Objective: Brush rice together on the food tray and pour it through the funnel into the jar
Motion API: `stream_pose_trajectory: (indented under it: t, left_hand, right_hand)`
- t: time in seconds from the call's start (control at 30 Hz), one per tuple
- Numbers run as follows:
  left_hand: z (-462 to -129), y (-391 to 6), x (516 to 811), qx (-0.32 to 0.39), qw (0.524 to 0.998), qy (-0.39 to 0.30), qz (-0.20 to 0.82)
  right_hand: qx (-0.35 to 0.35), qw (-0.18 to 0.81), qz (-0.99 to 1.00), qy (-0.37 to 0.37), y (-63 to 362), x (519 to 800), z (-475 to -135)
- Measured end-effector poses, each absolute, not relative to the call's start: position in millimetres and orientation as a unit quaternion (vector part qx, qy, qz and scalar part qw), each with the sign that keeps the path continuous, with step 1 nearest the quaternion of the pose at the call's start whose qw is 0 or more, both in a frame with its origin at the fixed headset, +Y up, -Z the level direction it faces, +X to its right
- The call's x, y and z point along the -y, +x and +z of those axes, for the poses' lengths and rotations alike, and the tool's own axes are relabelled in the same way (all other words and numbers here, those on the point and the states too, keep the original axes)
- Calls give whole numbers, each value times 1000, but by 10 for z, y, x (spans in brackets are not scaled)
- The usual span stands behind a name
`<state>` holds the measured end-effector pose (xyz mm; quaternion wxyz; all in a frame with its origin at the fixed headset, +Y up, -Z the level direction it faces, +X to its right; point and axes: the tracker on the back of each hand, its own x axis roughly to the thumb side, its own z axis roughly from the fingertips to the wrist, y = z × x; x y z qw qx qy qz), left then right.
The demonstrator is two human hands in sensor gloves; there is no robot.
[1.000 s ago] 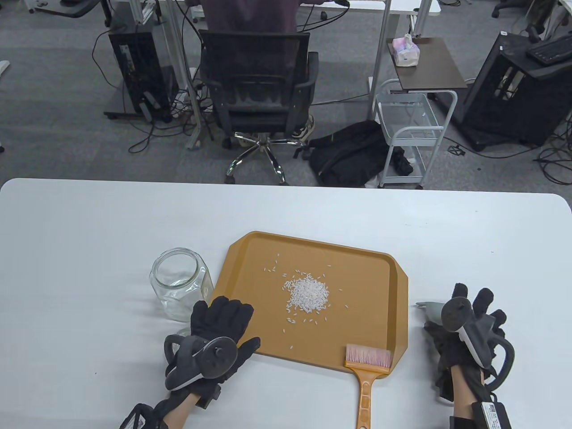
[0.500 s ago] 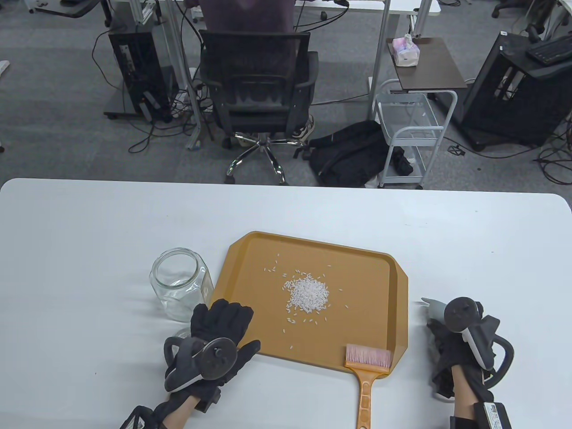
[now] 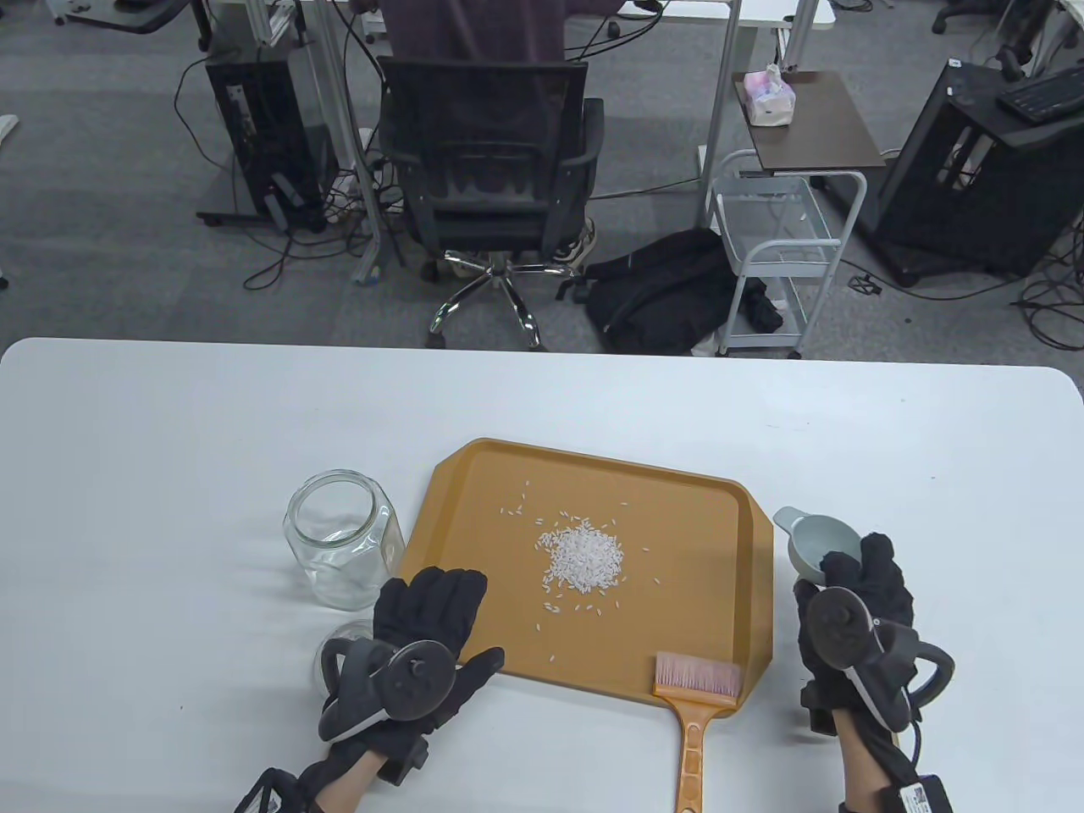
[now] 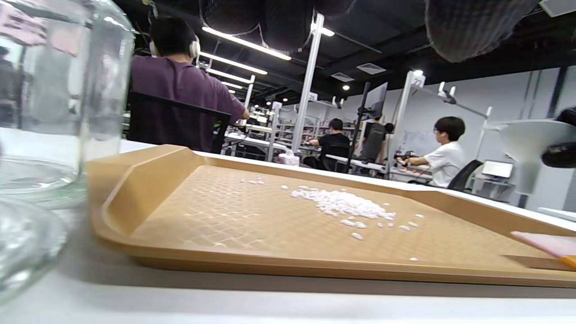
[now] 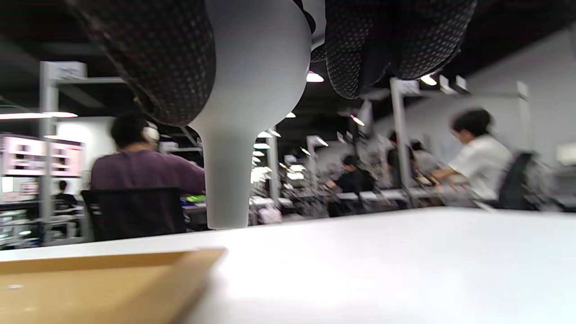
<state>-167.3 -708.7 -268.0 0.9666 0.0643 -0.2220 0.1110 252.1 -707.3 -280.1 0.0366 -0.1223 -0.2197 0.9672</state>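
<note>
An orange-brown food tray (image 3: 474, 474) holds a small heap of rice (image 3: 584, 559) in its middle, with loose grains around it. A brush (image 3: 694, 677) with pink bristles lies on the tray's near right corner, its orange handle pointing towards me. A glass jar (image 3: 339, 542) stands open just left of the tray. My right hand (image 3: 864, 576) grips a grey funnel (image 3: 817, 538) beside the tray's right edge. In the right wrist view the funnel (image 5: 243, 112) hangs spout down above the table. My left hand (image 3: 436, 597) lies flat, fingers over the tray's near left corner.
A round glass lid (image 3: 334, 648) lies by my left hand, below the jar. White table stretches to both sides and beyond the tray. Past the far edge a person sits in a black office chair (image 3: 491, 169), with a small white cart (image 3: 775, 254) nearby.
My right hand closed round the funnel, lifted it off the table and carried it forward, mouth now up. My left hand slid slightly right along the tray's corner.
</note>
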Motion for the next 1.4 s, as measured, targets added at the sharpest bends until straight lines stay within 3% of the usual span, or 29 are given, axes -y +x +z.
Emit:
stream_pose_trajectory:
  t: [0.13, 0.3, 0.5, 0.73, 0.9, 1.0, 1.13, 1.4]
  left_hand:
    - [-2634, -1577, 7083, 261, 953, 52, 146]
    - [-2563, -1448, 7085, 314, 931, 32, 184]
    - [-2488, -1310, 7095, 339, 923, 10, 183]
    - [-2555, -1320, 7158, 318, 930, -17, 180]
    - [-2589, -1333, 7168, 312, 929, -33, 197]
    - [-2583, -1363, 7114, 298, 935, -13, 193]
    - [-2613, -1583, 6935, 268, 941, 39, 203]
    - [-2787, -2502, 6512, 143, 899, 184, 371]
  right_hand:
    - [242, 36, 970, -3, 1904, 6958, -2584]
    - [216, 35, 964, 152, 1120, 6999, -2296]
    - [195, 24, 950, 242, 696, 7119, -2118]
    - [173, 105, 946, 252, 738, 7096, -2131]
    - [167, 88, 947, 259, 735, 7121, -2139]
    - [157, 77, 955, 238, 751, 7161, -2169]
    - [215, 34, 956, 199, 915, 7122, -2229]
    - [172, 65, 970, 157, 1144, 7206, -2375]
